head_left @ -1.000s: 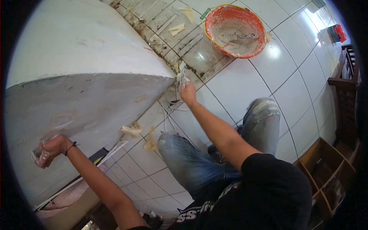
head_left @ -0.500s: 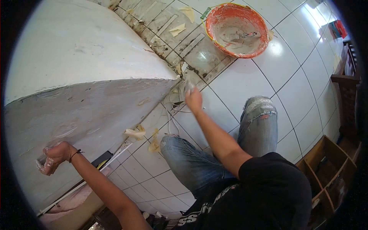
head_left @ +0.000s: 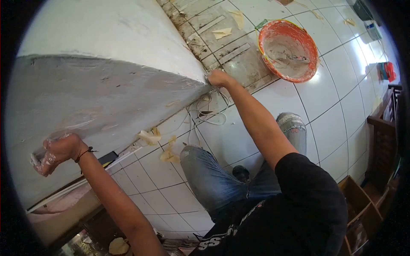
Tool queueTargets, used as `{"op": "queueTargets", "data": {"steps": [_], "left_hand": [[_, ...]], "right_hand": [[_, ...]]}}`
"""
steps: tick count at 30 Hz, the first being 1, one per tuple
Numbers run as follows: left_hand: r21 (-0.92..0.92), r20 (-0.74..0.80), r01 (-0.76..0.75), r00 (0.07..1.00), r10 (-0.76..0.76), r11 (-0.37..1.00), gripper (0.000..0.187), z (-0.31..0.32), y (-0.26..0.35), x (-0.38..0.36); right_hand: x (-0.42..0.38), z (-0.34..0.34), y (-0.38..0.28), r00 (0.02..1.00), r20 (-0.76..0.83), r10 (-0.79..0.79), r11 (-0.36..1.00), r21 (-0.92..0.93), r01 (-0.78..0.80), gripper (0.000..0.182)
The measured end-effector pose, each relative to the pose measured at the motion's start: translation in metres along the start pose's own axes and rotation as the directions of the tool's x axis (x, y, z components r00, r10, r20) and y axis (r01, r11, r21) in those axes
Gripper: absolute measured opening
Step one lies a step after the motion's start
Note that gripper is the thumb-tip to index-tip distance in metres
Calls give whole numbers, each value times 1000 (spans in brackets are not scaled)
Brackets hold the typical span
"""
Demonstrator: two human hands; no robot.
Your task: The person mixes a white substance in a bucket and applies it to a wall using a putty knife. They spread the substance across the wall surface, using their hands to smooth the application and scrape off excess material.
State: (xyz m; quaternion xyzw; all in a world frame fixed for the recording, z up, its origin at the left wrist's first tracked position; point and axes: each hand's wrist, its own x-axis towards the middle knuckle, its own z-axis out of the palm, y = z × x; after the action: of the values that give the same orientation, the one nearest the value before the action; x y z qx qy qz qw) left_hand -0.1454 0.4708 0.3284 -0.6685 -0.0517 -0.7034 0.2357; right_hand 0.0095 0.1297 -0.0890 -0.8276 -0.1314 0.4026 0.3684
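Observation:
My left hand, smeared with white putty and wearing a dark cord at the wrist, is at the grey plastered wall face. Its fingers are curled round something greyish whose kind does not show. Over at the wall's corner edge, my right hand is closed, knuckles toward me, and hides whatever it grips. The orange bucket stands on the floor beyond the right hand, its inside coated with pale putty. A putty-smeared tool lies inside it.
White cable lies coiled on the tiles by the wall foot. Torn yellowish paper scraps are scattered about. Stained tiles run along the wall beyond the corner. A wooden compartment box and dark wooden furniture stand at the right.
My right hand has moved from over the floor up to the wall's corner edge. The left hand stays at the wall face. The view has shifted, so the bucket appears lower and farther right.

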Motion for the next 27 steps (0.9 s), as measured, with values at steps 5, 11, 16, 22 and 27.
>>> {"op": "queueTargets", "data": {"steps": [5,11,16,22,27], "left_hand": [[208,164,-229,967,197,951,37,-14,12,6],[233,226,-151,969,98,961,36,-12,-15,-14],[525,581,-248,804,-129,814,37,1,-101,-49],[387,439,-373,879,187,844,45,-2,-67,-76],[-6,646,425,693,-321,905,109,-125,156,-340]], "right_hand": [[-5,-37,-12,970,-93,-224,974,18,227,48],[-60,-96,20,961,-228,-153,801,541,256,36],[-29,-33,75,851,-520,65,829,504,244,35],[-73,-35,41,781,-577,239,712,652,263,40],[-107,-67,53,759,-640,116,888,409,209,31]]}}
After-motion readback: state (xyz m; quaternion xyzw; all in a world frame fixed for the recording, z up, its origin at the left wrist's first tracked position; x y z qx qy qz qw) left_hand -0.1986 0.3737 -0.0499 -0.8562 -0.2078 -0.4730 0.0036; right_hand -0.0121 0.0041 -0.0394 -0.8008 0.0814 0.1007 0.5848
